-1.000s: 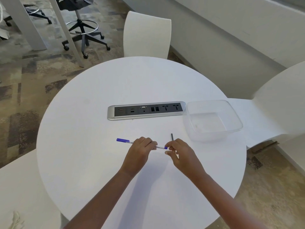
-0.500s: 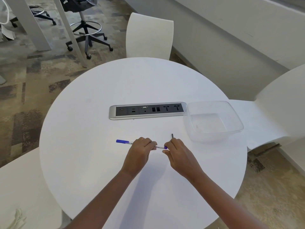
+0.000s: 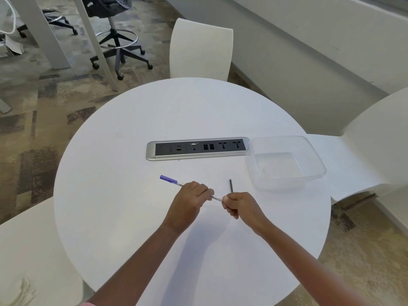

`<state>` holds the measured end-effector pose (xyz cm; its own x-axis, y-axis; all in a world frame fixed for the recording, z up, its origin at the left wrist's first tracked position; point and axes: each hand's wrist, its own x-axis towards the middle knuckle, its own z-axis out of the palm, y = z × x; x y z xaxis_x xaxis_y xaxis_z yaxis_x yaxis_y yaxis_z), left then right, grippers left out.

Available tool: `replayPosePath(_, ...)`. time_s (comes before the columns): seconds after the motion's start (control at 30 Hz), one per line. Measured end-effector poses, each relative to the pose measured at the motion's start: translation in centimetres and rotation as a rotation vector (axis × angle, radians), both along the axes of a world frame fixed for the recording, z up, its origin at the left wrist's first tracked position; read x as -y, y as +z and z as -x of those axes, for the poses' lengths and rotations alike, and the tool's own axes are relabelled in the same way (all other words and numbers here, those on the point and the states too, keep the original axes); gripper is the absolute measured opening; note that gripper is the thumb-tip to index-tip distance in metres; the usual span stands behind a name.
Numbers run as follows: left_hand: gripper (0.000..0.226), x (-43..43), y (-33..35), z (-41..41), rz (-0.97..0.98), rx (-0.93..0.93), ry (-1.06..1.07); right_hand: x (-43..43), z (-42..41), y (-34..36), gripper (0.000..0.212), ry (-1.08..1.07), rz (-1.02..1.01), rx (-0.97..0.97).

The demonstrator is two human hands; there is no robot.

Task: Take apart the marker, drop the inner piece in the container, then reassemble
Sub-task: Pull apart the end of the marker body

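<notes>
Two grips work the marker (image 3: pixel 176 181) over the desk (image 3: pixel 123 195): my left hand (image 3: pixel 189 199) is clenched round the barrel to steady it, my right hand (image 3: pixel 239 206) pinching its near end, I judge to twist or pull it. One thin dark rod (image 3: pixel 231 185), probably the inner piece, lies just beyond my right hand, near the clear tub (image 3: pixel 309 151), which holds nothing. Round white desk with a socket strip (image 3: pixel 196 149), white chairs (image 3: pixel 201 47) about, patterned carpet.
</notes>
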<state>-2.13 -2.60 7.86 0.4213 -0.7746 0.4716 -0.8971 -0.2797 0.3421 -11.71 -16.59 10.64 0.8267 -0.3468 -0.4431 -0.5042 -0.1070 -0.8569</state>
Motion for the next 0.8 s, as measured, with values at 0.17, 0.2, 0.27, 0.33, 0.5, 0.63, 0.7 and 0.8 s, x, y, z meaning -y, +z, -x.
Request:
replayPosePath(0.17, 0.024, 0.3, 0.2, 0.2, -0.006, -0.006, 0.009, 0.5, -0.1, 0.5, 0.034, -0.054, -0.248, -0.099)
replayPosePath(0.2, 0.023, 0.4, 0.3, 0.1, -0.002, -0.013, 0.019, 0.3, 0.1, 0.4, 0.032, -0.021, -0.089, -0.049)
replayPosePath(0.27, 0.021, 0.4, 0.4, 0.0, 0.003, -0.015, 0.03, -0.2, 0.6, 0.0, 0.017, 0.037, 0.292, 0.076)
replayPosePath(0.33, 0.02, 0.4, 0.6, 0.0, 0.004, -0.011, 0.025, -0.5, 1.0, -0.6, 0.006, 0.108, 0.634, 0.177)
replayPosePath(0.5, 0.019, 0.3, 0.7, 0.3, 0.008, -0.012, 0.021, -0.6, 1.4, -0.8, 0.009, 0.243, 1.08, 0.345)
replayPosePath(0.63, 0.019, 0.3, 0.5, 0.6, 0.015, 0.002, 0.022, -0.5, 1.1, -0.5, 0.014, 0.2, 0.819, 0.272)
replayPosePath(0.7, 0.019, 0.3, 0.5, 0.6, 0.017, 0.01, 0.005, -0.3, 1.0, -0.4, 0.021, 0.144, 0.582, 0.157)
replayPosePath(0.8, 0.019, 0.3, 0.4, 0.4, 0.014, 0.023, -0.003, 0.0, 0.6, 0.3, 0.036, 0.015, 0.163, 0.053)
